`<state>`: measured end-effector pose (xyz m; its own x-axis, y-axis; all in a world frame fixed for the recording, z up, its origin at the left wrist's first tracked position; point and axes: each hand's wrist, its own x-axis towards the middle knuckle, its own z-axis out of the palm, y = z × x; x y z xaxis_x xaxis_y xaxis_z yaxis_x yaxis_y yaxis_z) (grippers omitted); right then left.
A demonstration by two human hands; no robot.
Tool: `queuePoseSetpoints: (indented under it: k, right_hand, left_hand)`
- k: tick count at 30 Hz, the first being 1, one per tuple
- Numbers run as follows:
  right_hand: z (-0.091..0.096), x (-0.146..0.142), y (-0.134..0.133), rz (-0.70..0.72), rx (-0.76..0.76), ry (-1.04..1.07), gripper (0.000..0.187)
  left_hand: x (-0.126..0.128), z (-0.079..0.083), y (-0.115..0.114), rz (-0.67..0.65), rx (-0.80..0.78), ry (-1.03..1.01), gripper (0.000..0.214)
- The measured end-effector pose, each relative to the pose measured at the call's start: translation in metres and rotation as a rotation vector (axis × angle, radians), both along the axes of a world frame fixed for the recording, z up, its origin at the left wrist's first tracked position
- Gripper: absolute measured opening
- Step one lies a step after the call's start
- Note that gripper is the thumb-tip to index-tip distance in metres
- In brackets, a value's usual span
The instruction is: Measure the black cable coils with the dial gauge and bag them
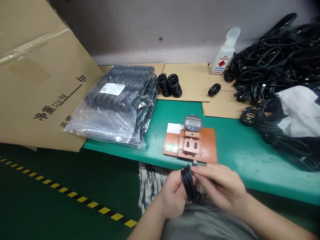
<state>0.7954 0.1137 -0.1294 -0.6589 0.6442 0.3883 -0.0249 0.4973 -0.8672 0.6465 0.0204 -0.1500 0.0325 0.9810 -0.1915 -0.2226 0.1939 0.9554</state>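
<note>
A coiled black cable (188, 183) is gripped by my left hand (173, 196), its fingers wrapped round the loops. My right hand (222, 186) pinches the same cable near its connector (194, 163), which points at the front edge of a copper-coloured fixture (208, 145). Whether the connector's tip touches the fixture, I cannot tell. On the fixture a round digital gauge (193, 123) reads 0.000. Both hands are just off the front edge of the green table (232, 146).
Bagged cable coils (120, 90) lie at left beside a large cardboard box (37, 76). Coil stacks (170, 85) and a single coil (214, 89) rest on cardboard sheets (192, 80). At right are a white bottle (223, 56), a cable heap (277, 63) and a white cloth (301, 110).
</note>
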Motion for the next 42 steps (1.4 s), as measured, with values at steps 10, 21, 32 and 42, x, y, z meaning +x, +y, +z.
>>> queuePoseSetpoints:
  k: [10,21,32,42]
  right_hand:
    - [-0.031,-0.007,0.027,0.16,0.274,0.123,0.052]
    - [-0.03,-0.005,0.028,0.173,0.288,0.054,0.05]
    - [-0.026,-0.005,0.028,0.112,0.354,0.044,0.042]
    - [-0.028,-0.006,0.026,0.079,0.332,0.043,0.045]
  left_hand:
    - [-0.005,-0.014,0.012,0.094,-0.003,-0.069,0.046]
    - [-0.007,-0.018,0.015,0.115,0.035,-0.049,0.043]
    - [-0.006,-0.024,0.014,0.106,0.004,-0.116,0.042]
    - [-0.004,-0.025,0.016,0.15,-0.003,-0.129,0.041]
